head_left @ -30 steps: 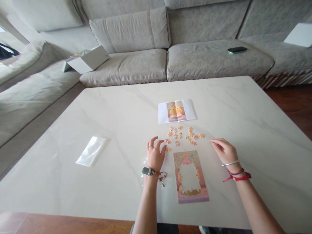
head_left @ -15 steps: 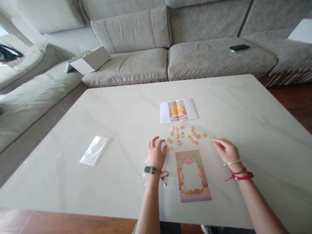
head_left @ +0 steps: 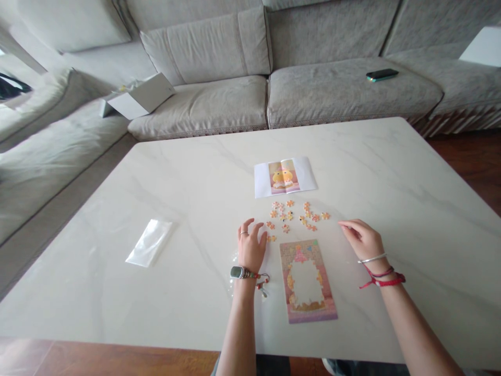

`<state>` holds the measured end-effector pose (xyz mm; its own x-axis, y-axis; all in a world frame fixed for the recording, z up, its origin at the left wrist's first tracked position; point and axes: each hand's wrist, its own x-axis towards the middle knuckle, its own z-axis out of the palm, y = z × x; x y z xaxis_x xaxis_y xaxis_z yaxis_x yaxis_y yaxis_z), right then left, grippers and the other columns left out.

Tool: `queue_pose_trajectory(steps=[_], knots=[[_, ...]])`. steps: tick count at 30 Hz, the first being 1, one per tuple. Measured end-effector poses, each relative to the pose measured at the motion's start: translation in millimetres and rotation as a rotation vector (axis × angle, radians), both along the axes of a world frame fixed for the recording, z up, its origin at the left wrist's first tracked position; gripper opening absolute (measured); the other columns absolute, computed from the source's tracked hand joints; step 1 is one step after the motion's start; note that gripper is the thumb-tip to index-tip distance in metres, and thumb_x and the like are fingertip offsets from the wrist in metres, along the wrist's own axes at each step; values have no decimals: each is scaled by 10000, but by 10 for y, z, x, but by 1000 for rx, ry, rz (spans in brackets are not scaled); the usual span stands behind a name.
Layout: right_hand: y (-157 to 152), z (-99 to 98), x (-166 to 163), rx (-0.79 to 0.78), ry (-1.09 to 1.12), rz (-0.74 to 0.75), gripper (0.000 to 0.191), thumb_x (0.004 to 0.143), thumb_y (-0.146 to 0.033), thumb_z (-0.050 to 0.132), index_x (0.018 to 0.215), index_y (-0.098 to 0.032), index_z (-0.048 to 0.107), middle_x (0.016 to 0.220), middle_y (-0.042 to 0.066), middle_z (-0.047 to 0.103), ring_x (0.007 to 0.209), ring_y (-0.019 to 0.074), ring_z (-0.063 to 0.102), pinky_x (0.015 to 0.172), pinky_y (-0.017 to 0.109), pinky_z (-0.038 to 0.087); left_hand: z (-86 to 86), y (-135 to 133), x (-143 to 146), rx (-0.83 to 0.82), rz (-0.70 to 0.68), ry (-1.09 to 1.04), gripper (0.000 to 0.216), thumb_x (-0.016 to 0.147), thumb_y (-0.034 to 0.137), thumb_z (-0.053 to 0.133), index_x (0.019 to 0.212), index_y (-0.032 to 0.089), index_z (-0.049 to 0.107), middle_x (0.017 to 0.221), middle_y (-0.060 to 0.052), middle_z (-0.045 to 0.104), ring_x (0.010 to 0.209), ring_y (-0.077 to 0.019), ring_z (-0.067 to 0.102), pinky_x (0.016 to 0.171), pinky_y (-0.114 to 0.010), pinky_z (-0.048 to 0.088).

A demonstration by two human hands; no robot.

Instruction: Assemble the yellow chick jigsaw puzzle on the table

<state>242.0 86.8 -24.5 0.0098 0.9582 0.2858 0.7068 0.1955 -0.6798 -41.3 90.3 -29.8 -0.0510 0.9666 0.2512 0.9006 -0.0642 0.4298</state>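
Observation:
My left hand (head_left: 251, 245) rests at the left of the loose puzzle pieces, its fingers curved and apart, holding nothing. Just beside its thumb lies a yellow-orange puzzle piece (head_left: 271, 238). To the right of the pieces is my right hand (head_left: 364, 240), fingers stretched toward the left and no object visible in them. Several small orange, pink and yellow jigsaw pieces (head_left: 307, 214) are scattered between the hands. Nearer to me lies a jigsaw puzzle (head_left: 289, 308) with its border assembled and a pale, jagged-edged middle. Beyond the pieces is a creased reference picture (head_left: 284, 180) on white paper.
A clear plastic bag (head_left: 149, 243) lies on the left of the white marble table (head_left: 188, 183). Some clear plastic shows partly beneath my left wrist. On the grey sofa (head_left: 211, 104) behind are a white box (head_left: 143, 96) and a dark phone (head_left: 382, 75).
The whole view has shifted slightly, so everything sits a little further left and up. Both hands keep their pose, and the pieces stay where they were.

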Motion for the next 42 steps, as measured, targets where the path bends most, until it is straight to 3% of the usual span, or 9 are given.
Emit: queue_pose_trajectory(steps=[36,42], knots=[[33,-88,-23,-46,-42,68,213,760,-256,429,864,-184,601,827,56,612,568,114,532,536,246,451,5,-3,12,-12,-12,-8,203,747,223,473,933,207,552,1082,-90,446,1019,-224,432,868,-427,375],[22,-30,18,-26,-43,60,207,745,-255,448,871,-191,599,824,56,610,552,117,532,522,256,455,22,-1,5,0,10,-32,215,728,231,504,935,212,556,1079,-81,442,1004,-233,425,868,-431,382]])
